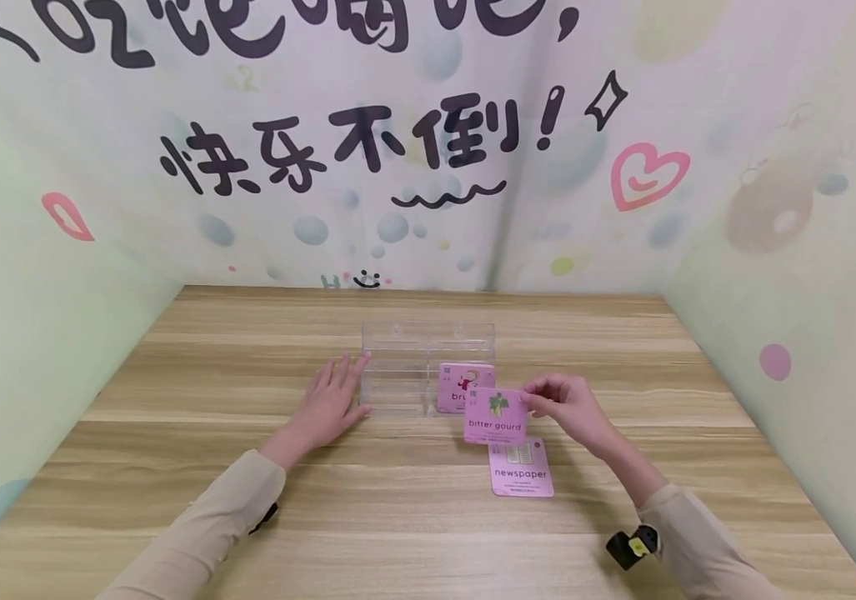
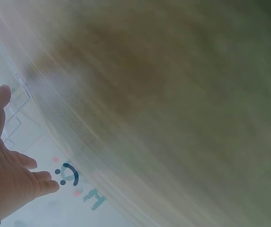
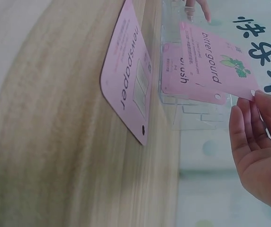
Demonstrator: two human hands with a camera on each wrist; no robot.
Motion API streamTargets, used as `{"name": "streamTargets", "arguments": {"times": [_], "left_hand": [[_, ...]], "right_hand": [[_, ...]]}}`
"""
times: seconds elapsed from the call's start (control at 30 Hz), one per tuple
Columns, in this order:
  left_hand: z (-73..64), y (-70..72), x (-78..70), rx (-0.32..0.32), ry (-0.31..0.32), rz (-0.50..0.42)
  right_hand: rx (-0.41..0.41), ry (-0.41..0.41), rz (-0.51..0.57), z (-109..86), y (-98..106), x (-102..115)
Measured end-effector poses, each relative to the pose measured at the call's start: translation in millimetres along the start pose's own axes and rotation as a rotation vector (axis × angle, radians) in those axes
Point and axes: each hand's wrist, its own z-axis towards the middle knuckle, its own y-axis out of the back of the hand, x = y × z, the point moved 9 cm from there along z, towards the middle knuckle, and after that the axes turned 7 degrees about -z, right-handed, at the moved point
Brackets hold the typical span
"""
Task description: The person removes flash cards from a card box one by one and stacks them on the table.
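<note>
A pink "bitter gourd" card [image 1: 498, 417] is pinched at its right edge between the thumb and fingers of my right hand [image 1: 564, 408]. It is held in front of the clear plastic rack [image 1: 395, 392], partly covering a pink "brush" card [image 1: 454, 377] that stands in the rack's lower right compartment. Just below, a pink "newspaper" card [image 1: 521, 479] lies flat on the table. My left hand [image 1: 332, 404] is at the rack's left side, its fingers extended and fingertips at the edge. In the right wrist view the held card [image 3: 221, 61] shows a green plant picture.
The wooden table [image 1: 247, 333] runs back to a printed cloth wall [image 1: 307, 242] with black lettering, and similar walls stand at left and right. A black wrist device [image 1: 632, 546] with a yellow patch sits by the right sleeve.
</note>
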Motion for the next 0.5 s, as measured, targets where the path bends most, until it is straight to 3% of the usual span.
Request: {"name": "streamTargets", "arguments": {"times": [0.33, 0.5], "left_hand": [[0.7, 0.4, -0.2, 0.008, 0.010, 0.000], [0.1, 1.3, -1.2, 0.007, 0.008, -0.005]], "right_hand": [[0.021, -0.039, 0.031, -7.7, 0.9, -9.9], [0.035, -0.096, 0.051, -12.9, 1.9, -21.5]]}}
